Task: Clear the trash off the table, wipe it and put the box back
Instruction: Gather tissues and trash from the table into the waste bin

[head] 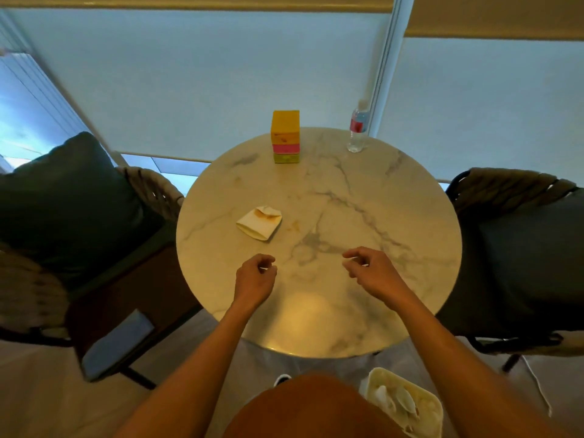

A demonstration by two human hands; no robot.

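Round marble table [363, 311] is the landmark, seen from above w/ both bare arms reaching over its near half. Left hand [254, 275] hovers over the near-left part of the table, fingers curled in loosely w/ thumb near fingertips; something tiny may be pinched there but can't tell, too small. Right hand [369, 270] hovers over the near-centre part of the table, fingers likewise curled, thumb and index close together; a pale bit shows at the fingertips, can't tell if it's held or just glare. Stained folded napkin [259, 223], white w/ orange-brown smears, lies flat on the table's left-centre, apart from both hands, beyond the left one. A faint orange smudge [295, 226] marks the marble just right of the napkin. Yellow, pink and green box [286, 136] stands upright at the table's far edge, well apart from the hands. Clear water bottle [357, 128] w/ red label stands upright at the far-right edge of the table, right of the box. White trash bin [433, 406] w/ crumpled paper inside sits on the floor below the table's near edge. Woven chairs w/ dark cushions [72, 197] flank the table left and right.
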